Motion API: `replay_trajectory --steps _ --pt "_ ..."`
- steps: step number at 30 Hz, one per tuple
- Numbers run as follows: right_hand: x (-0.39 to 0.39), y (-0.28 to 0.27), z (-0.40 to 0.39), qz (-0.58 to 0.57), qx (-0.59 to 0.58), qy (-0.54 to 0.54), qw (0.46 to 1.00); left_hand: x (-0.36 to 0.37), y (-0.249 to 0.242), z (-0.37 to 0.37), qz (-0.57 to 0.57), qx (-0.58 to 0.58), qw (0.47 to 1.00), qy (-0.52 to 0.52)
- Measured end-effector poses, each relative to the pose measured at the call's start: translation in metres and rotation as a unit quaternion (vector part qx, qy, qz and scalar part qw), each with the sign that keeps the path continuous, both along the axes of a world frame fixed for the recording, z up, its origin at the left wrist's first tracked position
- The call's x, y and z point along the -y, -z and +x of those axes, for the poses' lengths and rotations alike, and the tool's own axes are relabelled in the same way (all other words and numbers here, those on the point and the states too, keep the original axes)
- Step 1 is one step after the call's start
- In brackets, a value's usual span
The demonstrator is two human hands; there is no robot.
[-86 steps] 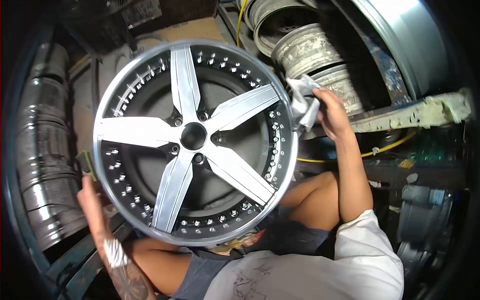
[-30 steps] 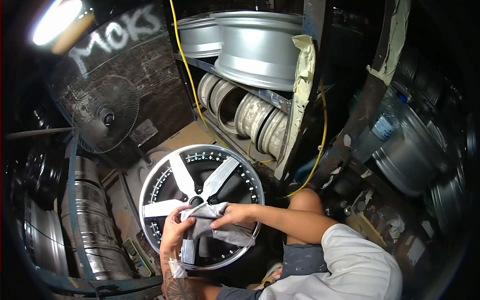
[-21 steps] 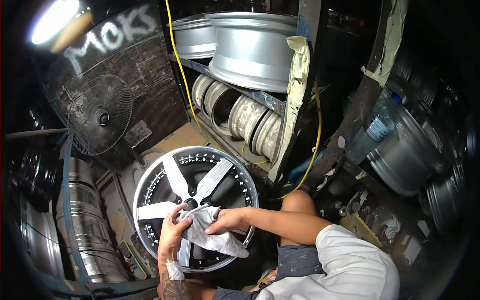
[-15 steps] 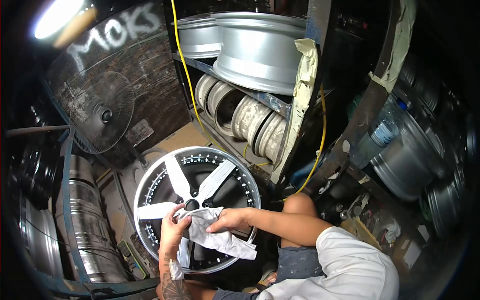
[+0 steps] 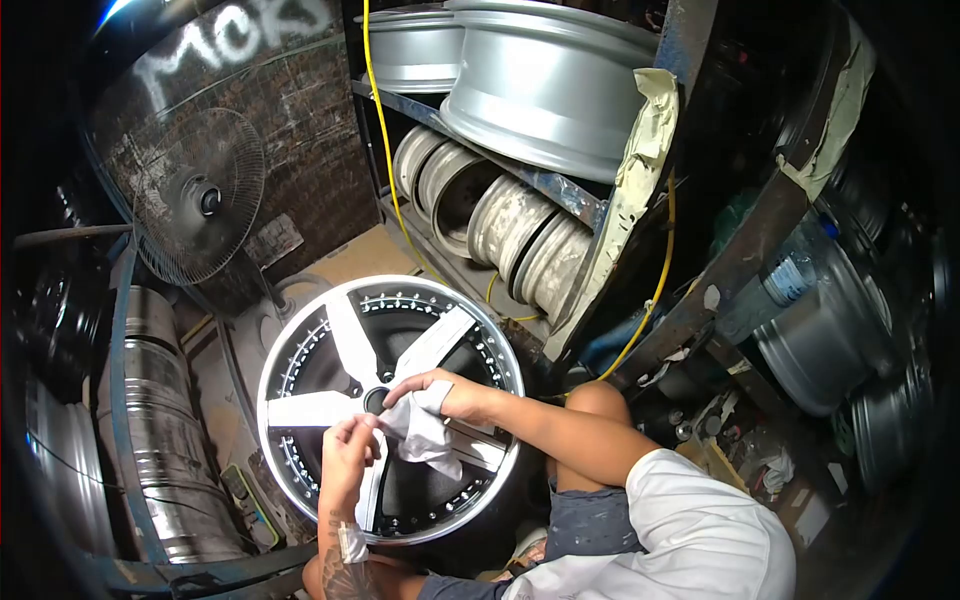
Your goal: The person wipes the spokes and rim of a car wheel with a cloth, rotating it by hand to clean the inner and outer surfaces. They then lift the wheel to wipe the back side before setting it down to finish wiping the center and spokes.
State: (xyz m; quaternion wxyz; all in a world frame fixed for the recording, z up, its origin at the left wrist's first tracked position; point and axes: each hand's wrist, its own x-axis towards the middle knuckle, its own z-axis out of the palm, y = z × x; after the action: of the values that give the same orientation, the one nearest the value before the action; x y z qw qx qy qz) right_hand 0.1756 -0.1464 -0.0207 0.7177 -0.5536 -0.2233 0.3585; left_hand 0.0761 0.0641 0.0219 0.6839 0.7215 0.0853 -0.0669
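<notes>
The right hand [image 5: 452,393] pinches a grey rag [image 5: 425,432] on the shiny wheel [image 5: 300,410] (by its middle hole); the left hand [image 5: 347,455] grips the rag's lower edge.

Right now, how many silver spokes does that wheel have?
5 spokes on the wheel: upper left, upper right, left, bottom beside the left hand, and lower right, partly under the cloth.
</notes>
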Motion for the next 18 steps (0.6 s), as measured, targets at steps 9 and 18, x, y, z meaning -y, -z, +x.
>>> replay_trajectory --steps 9,18 --pt "0.009 -0.023 0.0 0.009 0.228 0.046 0.973 0.025 0.018 -0.006 -0.167 -0.092 0.982 0.008" --pt "0.009 -0.017 0.002 0.032 0.174 0.042 0.983 0.024 0.025 -0.004 -0.186 -0.082 0.978 -0.035"
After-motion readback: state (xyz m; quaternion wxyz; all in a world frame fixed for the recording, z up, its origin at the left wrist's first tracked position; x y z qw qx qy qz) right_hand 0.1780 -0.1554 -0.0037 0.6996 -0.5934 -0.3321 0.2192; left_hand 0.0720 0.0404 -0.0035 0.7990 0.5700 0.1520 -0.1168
